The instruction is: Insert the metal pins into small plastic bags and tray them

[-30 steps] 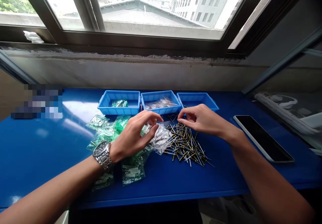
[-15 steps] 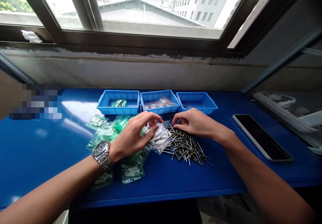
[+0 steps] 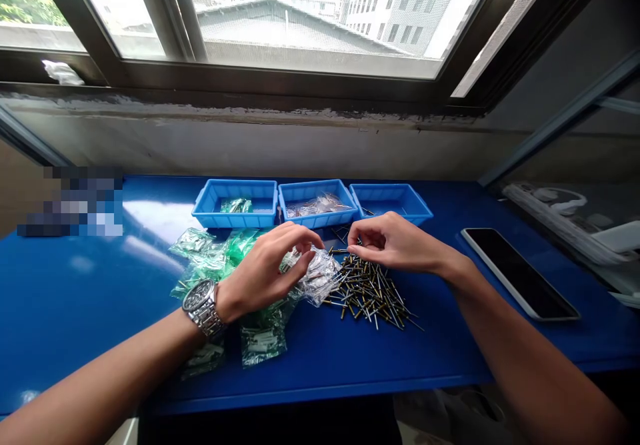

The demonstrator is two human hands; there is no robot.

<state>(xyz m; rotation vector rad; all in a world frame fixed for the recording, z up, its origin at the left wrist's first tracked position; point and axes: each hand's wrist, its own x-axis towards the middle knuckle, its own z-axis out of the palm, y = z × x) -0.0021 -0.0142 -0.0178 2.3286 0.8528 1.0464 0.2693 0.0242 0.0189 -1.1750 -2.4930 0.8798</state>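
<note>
My left hand (image 3: pixel 273 262) hovers over the green and clear plastic bags, its thumb and curled fingers apart with nothing visible between them. Below and beside it lie small green bags (image 3: pixel 263 342) of slim pieces and a clear bag (image 3: pixel 320 275). My right hand (image 3: pixel 387 242) is just above a loose heap of thin metal pins (image 3: pixel 373 285), silver with brass-coloured parts. Its thumb and index finger are pinched together. From their tips a single pin (image 3: pixel 339 251) points left toward my left hand.
Behind the heap stand three blue bins: the left bin (image 3: pixel 235 220) holds a green bag, the middle bin (image 3: pixel 320 219) clear bags, the right bin (image 3: pixel 415 218) a few pins. A phone (image 3: pixel 520 272) lies at right on the blue table (image 3: pixel 350 372). A window is behind.
My right hand has lifted slightly from the heap, and a pin now shows at its fingertips. My left hand has hardly moved.
</note>
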